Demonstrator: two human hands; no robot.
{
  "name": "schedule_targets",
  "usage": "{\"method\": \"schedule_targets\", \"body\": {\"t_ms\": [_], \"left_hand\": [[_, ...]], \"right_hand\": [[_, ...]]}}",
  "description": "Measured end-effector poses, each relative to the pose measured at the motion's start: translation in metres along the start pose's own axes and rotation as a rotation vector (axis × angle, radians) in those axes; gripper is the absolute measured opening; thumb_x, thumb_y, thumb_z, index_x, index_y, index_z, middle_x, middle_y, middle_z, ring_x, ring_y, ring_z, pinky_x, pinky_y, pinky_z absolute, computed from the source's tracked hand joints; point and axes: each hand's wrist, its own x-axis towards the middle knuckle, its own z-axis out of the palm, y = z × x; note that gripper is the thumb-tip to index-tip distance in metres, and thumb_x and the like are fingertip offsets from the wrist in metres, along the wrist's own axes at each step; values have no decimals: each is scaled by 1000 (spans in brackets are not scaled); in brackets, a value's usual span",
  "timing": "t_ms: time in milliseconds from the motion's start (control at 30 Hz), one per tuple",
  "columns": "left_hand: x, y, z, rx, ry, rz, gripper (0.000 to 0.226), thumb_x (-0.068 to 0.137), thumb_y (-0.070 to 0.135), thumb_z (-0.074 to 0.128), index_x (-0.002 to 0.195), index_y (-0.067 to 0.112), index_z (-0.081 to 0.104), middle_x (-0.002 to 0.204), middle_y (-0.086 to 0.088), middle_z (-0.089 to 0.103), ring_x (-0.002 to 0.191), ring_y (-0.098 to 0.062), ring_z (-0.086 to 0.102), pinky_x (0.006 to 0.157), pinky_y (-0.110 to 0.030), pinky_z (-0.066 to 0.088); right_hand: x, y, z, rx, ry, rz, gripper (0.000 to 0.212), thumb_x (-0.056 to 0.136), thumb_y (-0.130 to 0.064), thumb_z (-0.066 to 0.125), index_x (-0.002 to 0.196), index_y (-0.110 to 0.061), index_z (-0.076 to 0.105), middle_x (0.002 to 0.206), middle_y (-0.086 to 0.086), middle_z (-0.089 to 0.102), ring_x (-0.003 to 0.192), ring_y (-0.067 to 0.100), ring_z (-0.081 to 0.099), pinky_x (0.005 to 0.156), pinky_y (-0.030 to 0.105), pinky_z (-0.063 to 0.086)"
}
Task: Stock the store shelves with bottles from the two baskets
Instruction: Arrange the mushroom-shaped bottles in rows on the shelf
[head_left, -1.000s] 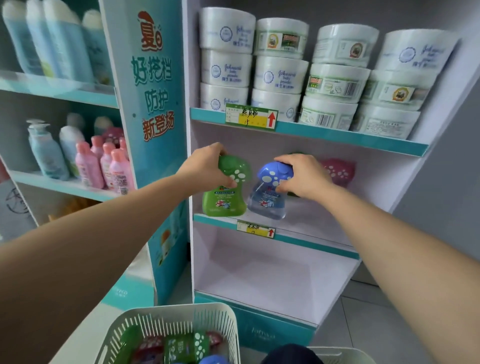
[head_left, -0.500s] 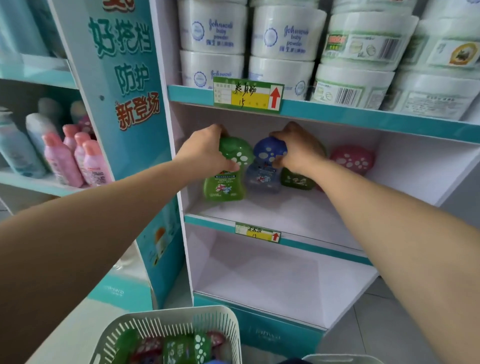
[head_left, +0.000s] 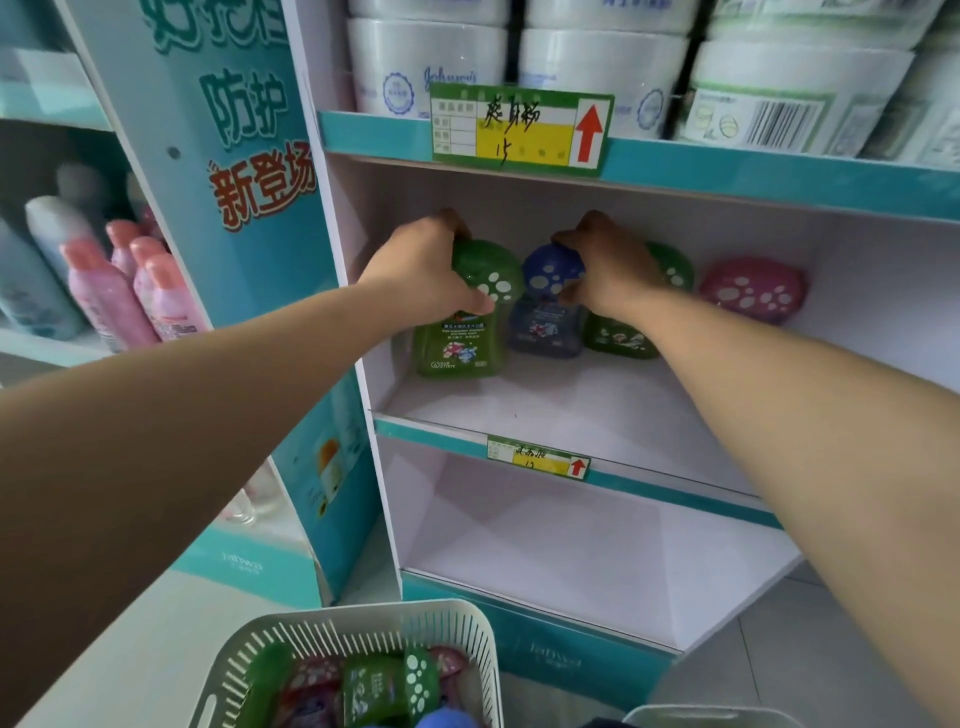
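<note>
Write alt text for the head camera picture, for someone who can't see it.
A person's left hand grips a green bottle and the right hand a blue bottle by their spotted caps on a shop's middle shelf, beside a second green bottle and a pink bottle. White tubs line the shelf above; a white basket of bottles sits below.

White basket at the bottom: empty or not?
Not empty. Bottles, green and red ones plus a blue cap, lie inside the white basket.
</note>
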Motion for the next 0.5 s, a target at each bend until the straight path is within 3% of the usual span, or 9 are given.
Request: {"method": "schedule_targets", "body": {"t_ms": [167, 500], "left_hand": [[4, -2, 2, -10, 7, -2, 68, 67, 32, 84, 123, 15, 50, 112, -4, 60, 89, -18, 53, 71, -29, 44], [7, -5, 9, -21, -10, -10, 66, 67, 32, 83, 122, 16, 50, 113, -5, 60, 89, -19, 54, 71, -29, 46]], "right_hand": [[8, 3, 6, -8, 3, -15, 51, 77, -25, 76, 123, -16, 57, 118, 15, 50, 103, 35, 55, 79, 31, 45], [18, 7, 13, -66, 33, -2, 55, 81, -20, 72, 131, -15, 52, 125, 17, 50, 116, 37, 46, 89, 40, 45]]}}
